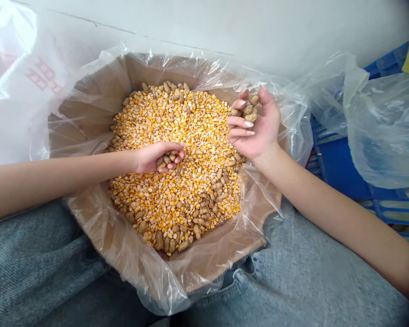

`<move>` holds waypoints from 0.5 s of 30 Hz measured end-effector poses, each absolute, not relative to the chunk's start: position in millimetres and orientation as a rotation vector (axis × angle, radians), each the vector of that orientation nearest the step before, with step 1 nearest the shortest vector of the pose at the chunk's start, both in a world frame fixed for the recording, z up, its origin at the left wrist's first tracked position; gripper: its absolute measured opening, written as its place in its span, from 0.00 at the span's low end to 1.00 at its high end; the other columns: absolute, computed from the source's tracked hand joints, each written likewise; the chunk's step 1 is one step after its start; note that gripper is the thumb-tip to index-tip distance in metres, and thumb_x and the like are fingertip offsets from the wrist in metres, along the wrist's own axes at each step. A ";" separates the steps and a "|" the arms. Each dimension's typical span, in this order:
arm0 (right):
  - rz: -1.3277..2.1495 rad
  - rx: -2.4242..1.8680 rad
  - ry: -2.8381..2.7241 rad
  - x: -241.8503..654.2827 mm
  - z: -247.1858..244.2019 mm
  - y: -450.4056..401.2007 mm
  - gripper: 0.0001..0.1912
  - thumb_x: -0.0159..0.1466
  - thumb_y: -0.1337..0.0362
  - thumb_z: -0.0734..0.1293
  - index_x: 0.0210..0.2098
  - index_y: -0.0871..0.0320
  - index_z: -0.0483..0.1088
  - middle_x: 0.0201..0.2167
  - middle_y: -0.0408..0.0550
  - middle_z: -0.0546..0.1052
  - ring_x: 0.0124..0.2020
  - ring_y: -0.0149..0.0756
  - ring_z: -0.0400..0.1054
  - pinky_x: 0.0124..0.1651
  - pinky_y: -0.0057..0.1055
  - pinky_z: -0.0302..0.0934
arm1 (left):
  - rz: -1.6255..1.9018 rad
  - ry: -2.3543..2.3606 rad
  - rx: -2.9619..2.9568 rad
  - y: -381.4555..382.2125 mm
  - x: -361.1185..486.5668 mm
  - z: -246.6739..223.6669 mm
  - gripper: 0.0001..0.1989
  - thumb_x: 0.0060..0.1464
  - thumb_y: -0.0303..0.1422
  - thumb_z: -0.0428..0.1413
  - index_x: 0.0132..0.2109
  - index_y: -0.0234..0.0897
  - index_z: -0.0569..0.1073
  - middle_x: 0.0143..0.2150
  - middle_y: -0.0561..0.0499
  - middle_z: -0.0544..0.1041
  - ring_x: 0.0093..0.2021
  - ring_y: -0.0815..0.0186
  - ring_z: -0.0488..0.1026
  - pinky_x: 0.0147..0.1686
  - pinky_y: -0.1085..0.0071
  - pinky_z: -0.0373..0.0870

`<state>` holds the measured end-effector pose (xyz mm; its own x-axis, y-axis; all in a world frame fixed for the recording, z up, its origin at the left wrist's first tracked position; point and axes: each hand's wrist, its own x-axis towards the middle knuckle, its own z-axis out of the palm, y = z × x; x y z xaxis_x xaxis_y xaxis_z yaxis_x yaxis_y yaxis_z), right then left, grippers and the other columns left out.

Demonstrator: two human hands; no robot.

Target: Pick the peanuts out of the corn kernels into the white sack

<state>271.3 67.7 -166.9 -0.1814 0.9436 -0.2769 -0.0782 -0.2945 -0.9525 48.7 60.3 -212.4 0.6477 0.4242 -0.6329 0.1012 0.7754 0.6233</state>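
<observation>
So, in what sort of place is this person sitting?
Probably a corner of a storeroom or home: a cardboard box lined with clear plastic, holding corn kernels and peanuts, and blue plastic crates beside a bare white wall.

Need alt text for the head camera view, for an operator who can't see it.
Two bare hands, left and right, each hold unshelled peanuts over a cardboard box of loose corn kernels. Clear plastic lines the box, which sits between denim-clad legs; blue plastic crates stand at right.
</observation>
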 end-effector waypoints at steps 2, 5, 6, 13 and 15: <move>1.587 -1.290 -1.070 269.6 -165.7 66.9 0.23 0.56 0.44 0.48 0.25 0.55 0.62 0.20 0.38 0.65 0.16 0.20 0.49 0.15 0.19 0.39 | 0.178 0.842 0.686 60.5 48.7 -212.4 0.09 0.47 0.35 0.50 0.25 0.33 0.64 0.20 0.55 0.60 0.15 0.77 0.56 0.09 0.82 0.48; 1.649 -1.257 -1.008 268.6 -168.1 68.1 0.23 0.55 0.43 0.52 0.23 0.56 0.60 0.17 0.39 0.62 0.14 0.20 0.46 0.14 0.20 0.37 | 0.129 0.821 0.723 61.5 48.0 -211.2 0.12 0.48 0.36 0.49 0.22 0.34 0.61 0.18 0.56 0.56 0.13 0.77 0.51 0.08 0.82 0.43; 1.680 -1.234 -0.988 268.8 -169.8 68.9 0.22 0.55 0.43 0.53 0.23 0.57 0.60 0.17 0.39 0.60 0.14 0.20 0.45 0.14 0.20 0.37 | 0.120 0.823 0.738 61.9 47.6 -210.6 0.13 0.49 0.36 0.48 0.22 0.35 0.60 0.17 0.56 0.55 0.13 0.77 0.50 0.07 0.82 0.42; 1.791 -1.172 -0.898 268.6 -174.6 72.9 0.18 0.54 0.47 0.58 0.26 0.56 0.62 0.16 0.38 0.60 0.13 0.20 0.46 0.13 0.21 0.39 | 0.227 0.876 0.894 65.3 46.5 -194.0 0.15 0.49 0.38 0.48 0.21 0.35 0.55 0.17 0.57 0.52 0.12 0.79 0.48 0.09 0.81 0.39; 1.800 -1.132 -0.840 267.6 -172.9 72.8 0.16 0.56 0.49 0.57 0.27 0.56 0.63 0.17 0.38 0.61 0.13 0.19 0.48 0.13 0.20 0.40 | 0.318 0.905 0.996 68.5 44.3 -177.5 0.16 0.50 0.39 0.47 0.21 0.35 0.55 0.17 0.57 0.52 0.13 0.79 0.49 0.09 0.81 0.41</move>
